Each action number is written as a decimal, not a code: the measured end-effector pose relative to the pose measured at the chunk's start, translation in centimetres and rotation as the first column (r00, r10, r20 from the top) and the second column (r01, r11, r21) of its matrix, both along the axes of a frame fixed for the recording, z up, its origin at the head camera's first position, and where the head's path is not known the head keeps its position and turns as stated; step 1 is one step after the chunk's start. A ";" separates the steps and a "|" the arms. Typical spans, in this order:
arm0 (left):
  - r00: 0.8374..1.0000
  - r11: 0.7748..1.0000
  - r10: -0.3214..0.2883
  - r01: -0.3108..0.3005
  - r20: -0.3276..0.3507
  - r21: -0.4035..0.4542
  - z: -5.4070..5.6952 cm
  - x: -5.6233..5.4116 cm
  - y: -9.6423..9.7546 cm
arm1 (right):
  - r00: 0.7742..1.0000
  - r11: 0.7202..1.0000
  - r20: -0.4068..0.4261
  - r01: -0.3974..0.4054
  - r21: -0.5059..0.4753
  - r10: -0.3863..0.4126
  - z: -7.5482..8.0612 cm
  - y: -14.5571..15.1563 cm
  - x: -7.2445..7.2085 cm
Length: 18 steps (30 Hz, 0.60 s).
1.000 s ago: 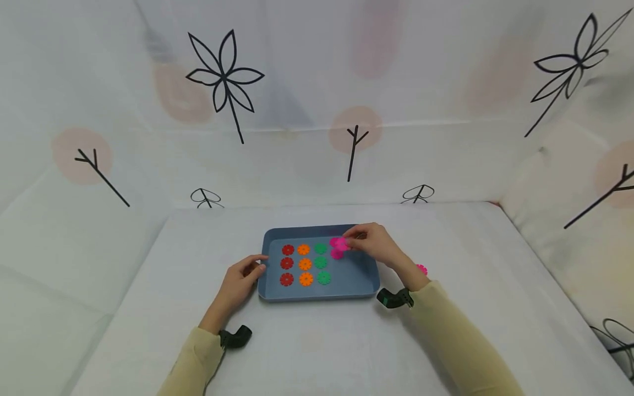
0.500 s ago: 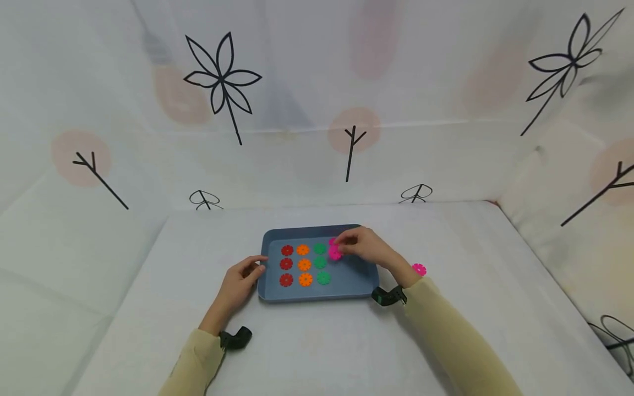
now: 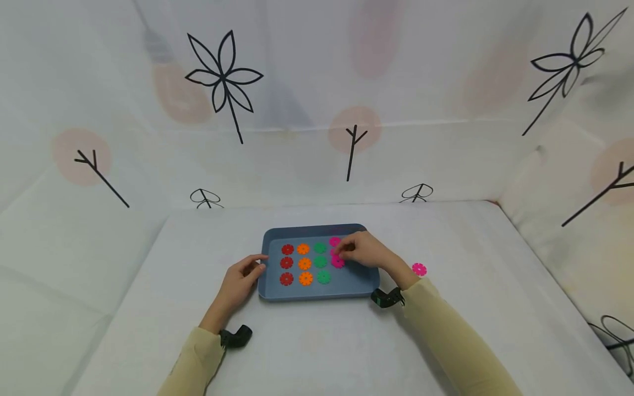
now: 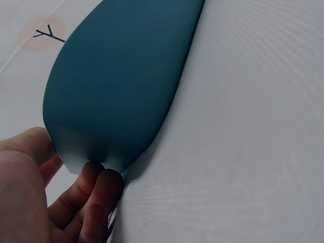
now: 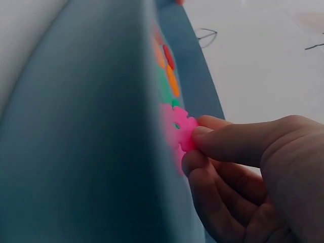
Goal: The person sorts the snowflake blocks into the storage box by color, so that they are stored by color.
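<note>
In the head view, a blue-grey tray (image 3: 297, 292) carries flower-shaped discs in columns: red discs (image 3: 287, 263), orange discs (image 3: 305, 264) and green discs (image 3: 321, 262). A pink flower disc (image 3: 334, 241) lies at the top of a fourth column. My right hand (image 3: 365, 249) pinches another pink flower disc (image 5: 187, 132) between thumb and fingers, low over the tray beside the green ones. More pink shows just behind it, partly hidden by the fingers. My left hand (image 3: 240, 283) holds the tray's left end, thumb and fingers at the rim (image 4: 71, 164).
One more pink flower disc (image 3: 419, 269) lies on the white cloth (image 3: 317, 346) right of the tray, close by the right forearm. A patterned white sheet (image 3: 287, 165) rises behind the table and along both sides.
My right hand has moved slightly down and towards me along the pink column, leaving a pink disc at the top. The left hand stays at the tray's end.
</note>
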<state>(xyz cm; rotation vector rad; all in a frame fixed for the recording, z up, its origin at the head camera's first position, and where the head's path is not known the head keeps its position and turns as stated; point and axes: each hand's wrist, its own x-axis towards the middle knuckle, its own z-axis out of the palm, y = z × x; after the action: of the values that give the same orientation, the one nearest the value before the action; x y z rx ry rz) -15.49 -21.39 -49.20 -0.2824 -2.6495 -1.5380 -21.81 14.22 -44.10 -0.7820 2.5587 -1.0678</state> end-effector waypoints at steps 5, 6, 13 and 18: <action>1.000 1.000 0.000 0.000 0.004 -0.008 -0.1 -0.1 0.0 | 1.000 1.000 0.009 -0.010 0.022 0.010 0.0 0.0 -0.2; 1.000 1.000 0.000 0.000 0.004 -0.010 -0.1 -0.1 0.0 | 1.000 1.000 0.010 -0.011 0.025 0.011 0.0 0.1 -0.2; 1.000 1.000 0.002 -0.002 0.003 -0.011 0.0 -0.1 0.0 | 1.000 0.999 0.025 -0.015 0.034 0.015 0.1 0.0 -0.2; 1.000 1.000 0.006 -0.005 0.008 -0.010 0.1 0.0 0.1 | 0.999 0.998 0.032 -0.039 0.038 0.038 0.2 0.1 -0.3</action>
<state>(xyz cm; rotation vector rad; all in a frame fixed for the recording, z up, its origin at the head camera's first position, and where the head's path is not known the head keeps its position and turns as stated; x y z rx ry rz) -15.51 -21.34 -49.14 -0.2700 -2.6621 -1.5281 -22.15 14.30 -43.88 -0.7958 2.5203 -1.0072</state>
